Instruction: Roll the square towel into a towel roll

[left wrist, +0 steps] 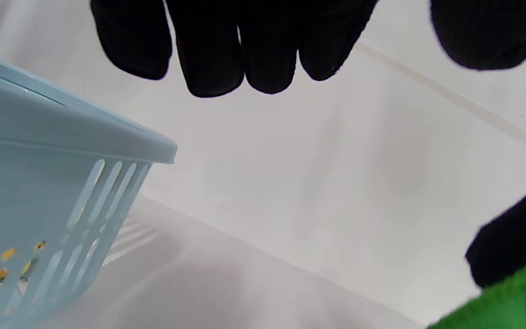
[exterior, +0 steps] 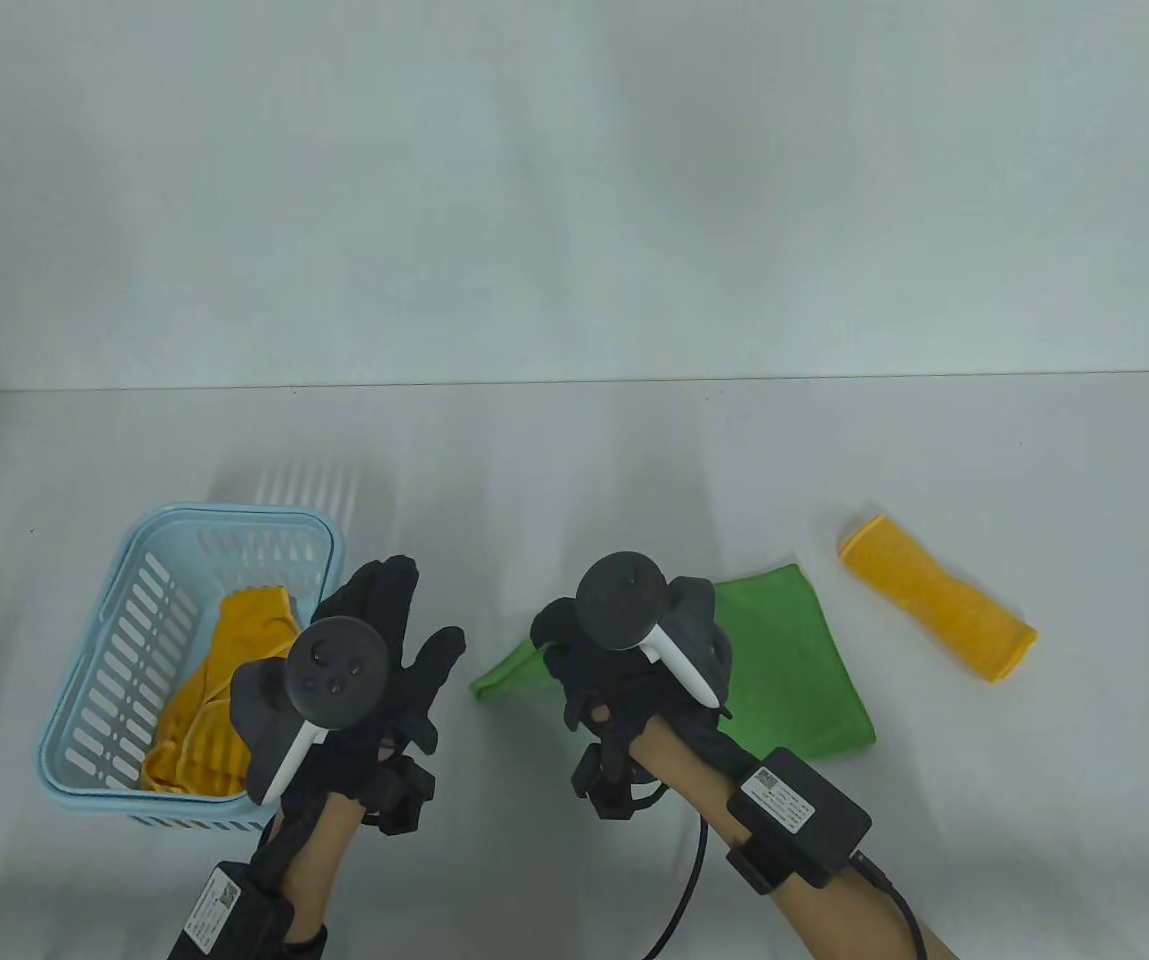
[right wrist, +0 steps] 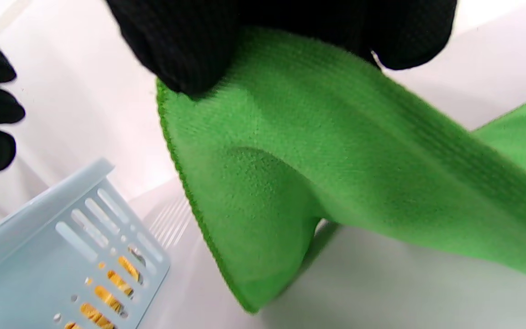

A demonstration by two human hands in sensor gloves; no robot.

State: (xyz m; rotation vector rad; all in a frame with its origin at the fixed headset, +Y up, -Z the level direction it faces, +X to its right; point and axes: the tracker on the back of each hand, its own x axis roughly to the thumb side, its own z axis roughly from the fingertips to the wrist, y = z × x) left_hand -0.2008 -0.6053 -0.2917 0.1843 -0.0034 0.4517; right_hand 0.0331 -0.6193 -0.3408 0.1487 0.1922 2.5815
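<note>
On the table (exterior: 574, 450), the blue basket (exterior: 94, 680) at 8 o'clock holds yellow cloth (exterior: 204, 700). Just beside it, the left hand (exterior: 374, 650) hovers, its grip wide and empty. The right hand (exterior: 624, 650) pinches the green towel (exterior: 794, 660) by one lifted corner. At 3 o'clock lies a yellow roll (exterior: 937, 598).

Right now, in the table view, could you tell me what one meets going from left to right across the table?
Light blue basket holding a yellow cloth → left hand → right hand gripping the green towel → rolled yellow towel.
</note>
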